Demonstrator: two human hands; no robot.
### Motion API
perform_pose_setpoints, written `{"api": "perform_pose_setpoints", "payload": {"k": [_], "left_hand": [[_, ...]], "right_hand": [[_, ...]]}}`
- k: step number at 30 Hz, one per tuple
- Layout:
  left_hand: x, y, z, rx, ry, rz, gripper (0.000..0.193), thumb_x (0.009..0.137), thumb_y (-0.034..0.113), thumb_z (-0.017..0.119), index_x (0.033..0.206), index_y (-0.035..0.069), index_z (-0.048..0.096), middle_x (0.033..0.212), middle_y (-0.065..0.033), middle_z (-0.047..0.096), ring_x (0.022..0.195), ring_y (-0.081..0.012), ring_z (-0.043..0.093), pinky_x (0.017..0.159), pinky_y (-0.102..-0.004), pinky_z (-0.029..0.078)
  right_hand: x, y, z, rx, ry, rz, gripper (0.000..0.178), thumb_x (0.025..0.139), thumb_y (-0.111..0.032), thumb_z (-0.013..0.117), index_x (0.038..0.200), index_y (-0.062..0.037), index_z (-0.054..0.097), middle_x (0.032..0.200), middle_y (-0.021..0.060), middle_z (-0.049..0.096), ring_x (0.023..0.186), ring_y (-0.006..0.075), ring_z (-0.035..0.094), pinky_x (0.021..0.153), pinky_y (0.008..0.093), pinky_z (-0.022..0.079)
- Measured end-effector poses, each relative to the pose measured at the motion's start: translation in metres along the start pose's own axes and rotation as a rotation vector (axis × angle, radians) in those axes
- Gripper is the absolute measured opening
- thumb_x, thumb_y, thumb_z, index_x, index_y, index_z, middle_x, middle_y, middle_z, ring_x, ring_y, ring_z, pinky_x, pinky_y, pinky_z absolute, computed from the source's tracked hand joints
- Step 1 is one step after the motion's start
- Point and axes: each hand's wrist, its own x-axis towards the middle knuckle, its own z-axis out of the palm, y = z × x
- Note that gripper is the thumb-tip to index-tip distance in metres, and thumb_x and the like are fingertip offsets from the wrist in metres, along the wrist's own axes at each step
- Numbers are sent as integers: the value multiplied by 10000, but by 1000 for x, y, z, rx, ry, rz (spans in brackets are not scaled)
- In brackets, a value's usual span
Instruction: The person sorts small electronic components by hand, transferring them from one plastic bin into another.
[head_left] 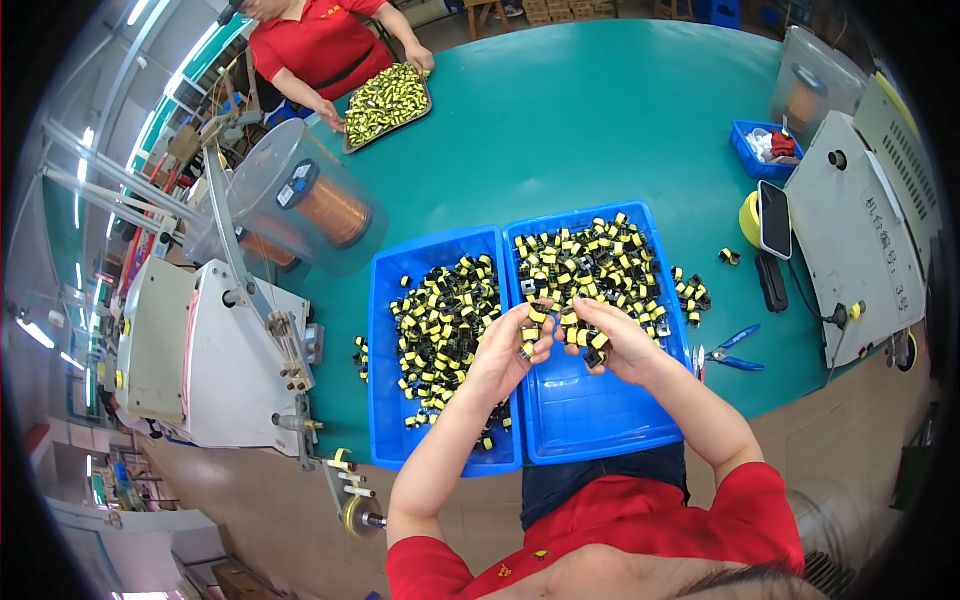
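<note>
Two blue plastic trays lie side by side at the near table edge. The left tray (385,350) holds a heap of small black coil bobbins (445,320) wrapped in yellow tape. In the right tray (600,415), similar bobbins (590,250) are piled in the far half, and the near half shows bare blue bottom. My left hand (505,350) is above the inner walls of the trays, fingers curled around a few bobbins. Beside it, over the right tray, my right hand (622,342) also has several bobbins in its bent fingers. The two hands' fingertips nearly meet.
Loose bobbins (692,293) lie right of the trays, near blue-handled cutters (738,358) and a phone (775,220) leaning on a yellow roll. Machines (240,350) flank the table, with a copper wire spool (335,210) at left. Another person holds a full tray (385,105) at far left.
</note>
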Motion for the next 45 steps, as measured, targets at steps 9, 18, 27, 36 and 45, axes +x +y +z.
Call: {"api": "perform_pose_setpoints", "payload": {"k": [9,18,27,36,45], "left_hand": [[-2,3,7,72,42,52,211,916,249,500,972,45,508,786,-28,522,627,-94,456,527,-223,362],[-3,6,3,1018,-114,492,386,787,75,665,1166,87,589,798,2,508,769,-91,510,689,-233,427],[-4,8,8,1148,-88,672,375,754,14,647,1120,77,601,1011,-89,567,959,-208,563,852,-326,445],[-5,4,11,1355,-167,785,318,750,-30,631,1058,39,597,974,-103,575,885,-235,594,761,-317,480],[-6,7,7,400,33,234,383,841,46,559,1204,0,446,895,-44,541,643,-79,470,475,-189,367]], "right_hand": [[4,0,-8,154,-115,110,269,920,-316,448,1015,-75,521,845,68,611,634,102,573,313,212,308],[2,2,-6,27,-125,28,251,908,-338,512,965,-94,510,803,57,587,614,104,580,285,194,302],[1,0,-8,-19,-144,53,264,907,-322,507,963,-66,530,803,78,607,573,111,585,275,194,310],[4,2,-11,-38,-51,59,321,921,-339,368,1022,-64,499,786,102,623,579,114,578,294,217,309],[4,-3,-10,180,-46,-27,331,858,-266,321,1056,-58,486,835,131,587,590,166,537,302,222,308]]}}
